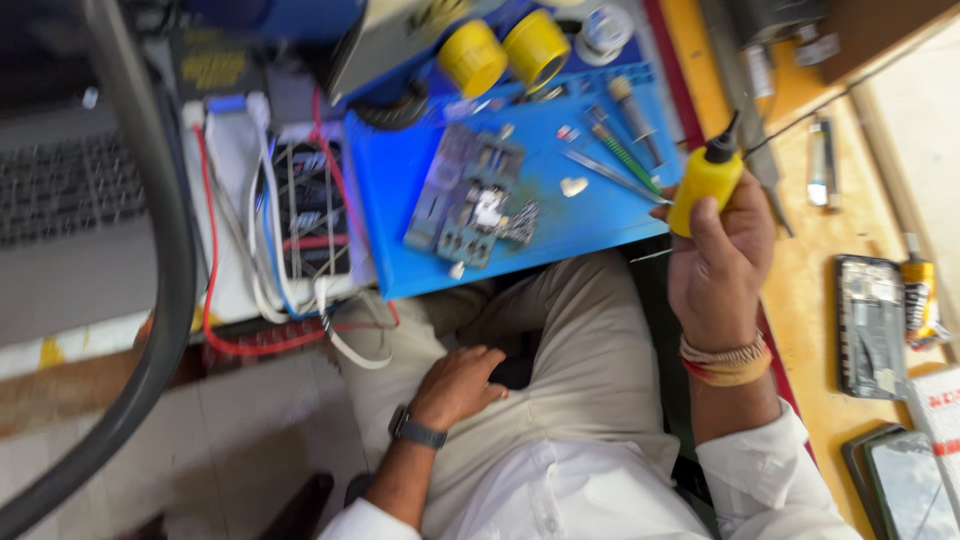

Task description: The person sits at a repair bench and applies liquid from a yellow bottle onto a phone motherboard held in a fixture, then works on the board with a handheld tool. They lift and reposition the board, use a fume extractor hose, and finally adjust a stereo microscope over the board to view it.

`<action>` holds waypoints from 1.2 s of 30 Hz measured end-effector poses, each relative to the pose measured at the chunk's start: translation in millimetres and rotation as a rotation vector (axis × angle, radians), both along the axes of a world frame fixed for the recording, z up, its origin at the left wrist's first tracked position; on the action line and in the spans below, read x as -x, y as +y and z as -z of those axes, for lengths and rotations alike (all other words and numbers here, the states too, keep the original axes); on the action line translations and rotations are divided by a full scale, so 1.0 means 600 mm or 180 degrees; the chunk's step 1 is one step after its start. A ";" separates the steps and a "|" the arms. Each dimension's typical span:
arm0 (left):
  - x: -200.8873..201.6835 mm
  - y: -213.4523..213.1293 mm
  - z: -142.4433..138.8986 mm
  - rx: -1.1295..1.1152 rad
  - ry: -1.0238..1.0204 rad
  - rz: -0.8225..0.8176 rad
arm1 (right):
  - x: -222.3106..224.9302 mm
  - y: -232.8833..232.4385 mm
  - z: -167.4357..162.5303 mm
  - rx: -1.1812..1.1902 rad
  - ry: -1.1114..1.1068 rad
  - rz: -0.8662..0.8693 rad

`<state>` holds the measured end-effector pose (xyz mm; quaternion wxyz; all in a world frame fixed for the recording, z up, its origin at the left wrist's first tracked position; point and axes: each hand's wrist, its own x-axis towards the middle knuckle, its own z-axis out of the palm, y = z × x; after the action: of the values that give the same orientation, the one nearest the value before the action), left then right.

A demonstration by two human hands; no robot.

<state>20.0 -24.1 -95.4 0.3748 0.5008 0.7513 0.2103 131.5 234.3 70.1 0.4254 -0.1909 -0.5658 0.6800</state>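
Note:
My right hand [718,262] grips a small yellow squeeze bottle [706,182] with a black nozzle, held upright over the right edge of a blue work mat [590,225]. On my thigh rests my left hand [462,385], fingers loosely curled, holding nothing; a dark watch is on that wrist. On the mat lies a grey metal circuit-board holder [468,195] with small parts, and beside it tweezers [612,176] and a screwdriver [622,152].
Two yellow rolls [505,52] sit at the mat's far edge. A device wrapped in red and white cables [300,215] lies left of the mat, a laptop [70,200] further left. An opened phone [872,325] and another phone [905,485] lie on the wooden bench at right.

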 end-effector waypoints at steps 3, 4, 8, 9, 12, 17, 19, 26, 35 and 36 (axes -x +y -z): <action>0.005 0.001 0.001 -0.0090 0.0020 0.0035 | 0.028 0.036 -0.012 -0.0075 0.0183 0.0152; 0.006 0.000 0.000 -0.0108 0.0041 0.0040 | 0.040 0.050 -0.015 -0.0184 0.0165 0.0261; 0.010 -0.001 0.001 -0.0100 0.0038 0.0019 | 0.089 0.124 -0.022 -0.0667 -0.0221 0.0405; 0.011 -0.002 0.003 -0.0164 0.0039 0.0025 | 0.106 0.149 -0.022 -0.0879 -0.0380 0.0458; 0.011 -0.005 0.009 -0.0314 0.0034 0.0019 | 0.175 0.233 -0.016 -0.1564 -0.0646 0.0505; 0.009 -0.011 0.021 -0.0198 -0.0071 -0.0144 | 0.276 0.356 0.012 -0.2470 -0.1156 0.0604; 0.010 -0.013 0.025 -0.0394 -0.0095 -0.0137 | 0.304 0.390 0.021 -0.2964 -0.1471 0.0854; 0.008 -0.009 0.051 -0.0674 -0.0089 -0.0210 | 0.362 0.442 0.028 -0.3776 -0.2340 0.0888; 0.006 0.001 0.068 -0.0502 -0.0091 -0.0171 | 0.392 0.439 0.046 -0.3411 -0.2463 0.0643; 0.005 0.002 0.068 -0.0503 -0.0079 -0.0173 | 0.389 0.438 0.047 -0.3297 -0.2388 0.0621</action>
<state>16.8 -23.1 -136.0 0.3375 0.5056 0.7410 0.2852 -102.0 497.3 41.7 0.2957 -0.2361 -0.9109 0.1643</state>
